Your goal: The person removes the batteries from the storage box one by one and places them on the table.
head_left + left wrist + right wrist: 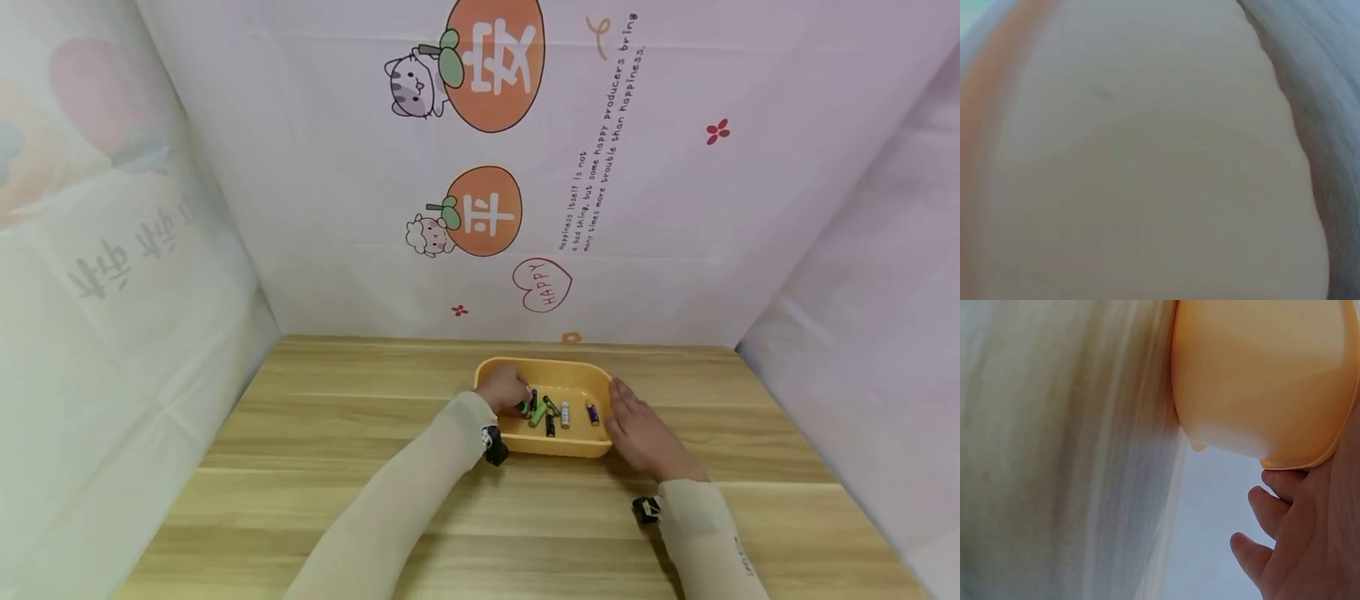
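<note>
A yellow plastic bin (555, 447) stands on the table with several small batteries inside, among them a green battery (537, 414), a white battery (565, 414) and a dark blue battery (592, 412). My left hand (504, 388) reaches over the bin's left end and down inside, close to a green and dark battery (524, 408). Its fingertips are hidden, so a hold on anything is unclear. My right hand (643, 429) rests along the outside of the bin's right end, fingers extended. In the right wrist view its fingers (1269, 511) lie by the bin's rim.
The wood-grain table (360, 400) extends on both sides of the bin. A white printed cloth (645, 283) rises behind it, with more cloth at left and right. The left wrist view is mostly filled by a blurred pale surface (1160, 187).
</note>
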Demonstrator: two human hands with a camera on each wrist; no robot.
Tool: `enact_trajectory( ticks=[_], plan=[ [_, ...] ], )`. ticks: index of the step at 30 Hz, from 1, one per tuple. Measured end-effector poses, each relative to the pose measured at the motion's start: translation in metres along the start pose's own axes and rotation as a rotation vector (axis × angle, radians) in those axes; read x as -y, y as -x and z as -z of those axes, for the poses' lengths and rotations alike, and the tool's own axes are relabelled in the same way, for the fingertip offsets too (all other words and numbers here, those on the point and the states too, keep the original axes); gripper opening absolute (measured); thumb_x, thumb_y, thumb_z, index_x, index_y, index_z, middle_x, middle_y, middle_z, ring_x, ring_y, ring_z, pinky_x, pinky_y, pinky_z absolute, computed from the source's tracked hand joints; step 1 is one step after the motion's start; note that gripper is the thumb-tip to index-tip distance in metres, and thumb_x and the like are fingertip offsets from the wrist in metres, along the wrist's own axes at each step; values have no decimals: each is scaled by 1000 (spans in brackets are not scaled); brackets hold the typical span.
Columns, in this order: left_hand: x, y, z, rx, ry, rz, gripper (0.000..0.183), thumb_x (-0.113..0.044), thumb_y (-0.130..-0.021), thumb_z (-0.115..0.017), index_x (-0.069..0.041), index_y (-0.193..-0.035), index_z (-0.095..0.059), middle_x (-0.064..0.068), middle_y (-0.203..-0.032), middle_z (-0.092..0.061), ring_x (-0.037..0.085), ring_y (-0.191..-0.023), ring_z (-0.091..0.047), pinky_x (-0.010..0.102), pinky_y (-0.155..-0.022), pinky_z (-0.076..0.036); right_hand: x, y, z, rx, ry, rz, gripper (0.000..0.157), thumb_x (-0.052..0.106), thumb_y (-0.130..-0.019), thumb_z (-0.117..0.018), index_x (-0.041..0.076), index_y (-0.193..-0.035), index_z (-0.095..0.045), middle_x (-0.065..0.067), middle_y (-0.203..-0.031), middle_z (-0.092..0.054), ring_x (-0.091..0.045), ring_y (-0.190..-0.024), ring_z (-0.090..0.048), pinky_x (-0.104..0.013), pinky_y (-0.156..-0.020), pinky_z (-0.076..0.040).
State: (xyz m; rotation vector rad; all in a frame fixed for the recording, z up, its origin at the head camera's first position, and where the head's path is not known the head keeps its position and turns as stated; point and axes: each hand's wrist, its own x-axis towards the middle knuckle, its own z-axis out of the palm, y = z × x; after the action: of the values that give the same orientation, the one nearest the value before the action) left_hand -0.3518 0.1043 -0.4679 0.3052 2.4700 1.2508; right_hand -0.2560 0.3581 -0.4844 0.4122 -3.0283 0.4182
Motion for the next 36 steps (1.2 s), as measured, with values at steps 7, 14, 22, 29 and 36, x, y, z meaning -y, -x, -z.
enact_trajectory(
  ticks=[7,14,22,29,36],
  plan=[
    [-2,4,3,37,240,68,18,-7,-93,-67,3,-108,-67,12,-91,-64,19,-67,-63,35,-66,-59,0,1,0,21,-8,-11,61,27,-106,-34,-6,-152,-10,-22,-159,-8,-39,-144,-13,-55,-114,-17],
    [-2,1,4,45,345,97,15,-9,-92,-68,-1,-105,-69,14,-96,-66,18,-64,-64,34,-68,-59,1,1,1,24,-26,-16,61,27,-106,-33,-5,-152,-10,-21,-159,-7,-39,-144,-13,-54,-114,-17],
    [-3,1,8,71,470,111,12,-7,-91,-68,-1,-102,-68,13,-96,-66,23,-79,-66,34,-71,-59,0,-1,-1,23,-23,-19,61,27,-106,-31,-5,-152,-9,-21,-159,-7,-40,-144,-12,-55,-114,-18],
    [-8,4,15,90,488,81,14,-8,-92,-68,-2,-105,-67,12,-98,-67,27,-87,-66,34,-71,-59,1,1,2,21,-7,-13,60,26,-106,-33,-7,-152,-11,-22,-159,-9,-40,-144,-12,-56,-114,-16],
    [-9,8,28,99,516,6,13,-6,-92,-67,-1,-104,-64,12,-99,-64,25,-90,-65,40,-77,-58,1,1,2,-22,64,21,59,27,-106,-34,-8,-151,-16,-25,-157,-15,-40,-144,-10,-56,-115,-12]
  ],
)
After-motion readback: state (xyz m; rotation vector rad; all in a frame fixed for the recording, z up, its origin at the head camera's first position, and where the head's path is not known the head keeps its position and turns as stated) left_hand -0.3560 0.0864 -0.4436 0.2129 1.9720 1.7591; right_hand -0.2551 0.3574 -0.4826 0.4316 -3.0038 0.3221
